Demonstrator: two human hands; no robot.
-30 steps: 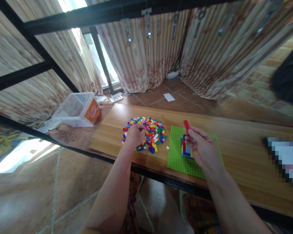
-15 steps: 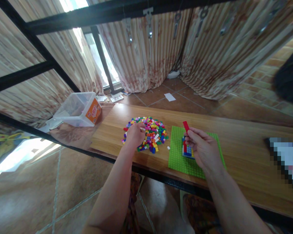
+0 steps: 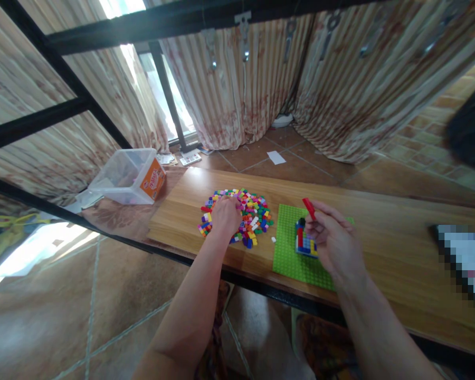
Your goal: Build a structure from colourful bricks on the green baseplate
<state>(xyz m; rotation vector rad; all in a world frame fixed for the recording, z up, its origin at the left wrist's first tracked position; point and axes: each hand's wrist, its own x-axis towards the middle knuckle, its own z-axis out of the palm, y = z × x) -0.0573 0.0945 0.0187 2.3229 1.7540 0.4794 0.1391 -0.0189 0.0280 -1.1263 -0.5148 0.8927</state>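
So a red brick [image 3: 309,208] is held up in the right hand [image 3: 335,240], pinched between thumb and fingers [image 3: 329,209], its free end tilted up and to the left. It's held over the green baseplate [image 3: 284,257], pretty much right by the upper end of the small build [image 3: 305,246]. That build is seated toward the middle of the plate and is made up of red, blue, yellow and paler bits, with a black bit at its far left corner. Its right side is partly covered by the hand, and whether it's touched by the lower fingers can't really be made out.

The left hand [image 3: 226,216] is placed over the left half of the pile of loose bricks [image 3: 255,211], palm down. Its fingertips are hidden by the back of the hand, so whether anything's been grabbed there can't be seen, sorry.

A little white piece [image 3: 273,239] is left by itself on the wooden bench [image 3: 391,227], between pile and plate. Over to the right, a dark-edged flat thing [image 3: 465,258] is pixelated out. Past the bench's left end, a clear plastic bin [image 3: 121,179] with an orange label [image 3: 152,179] is parked.
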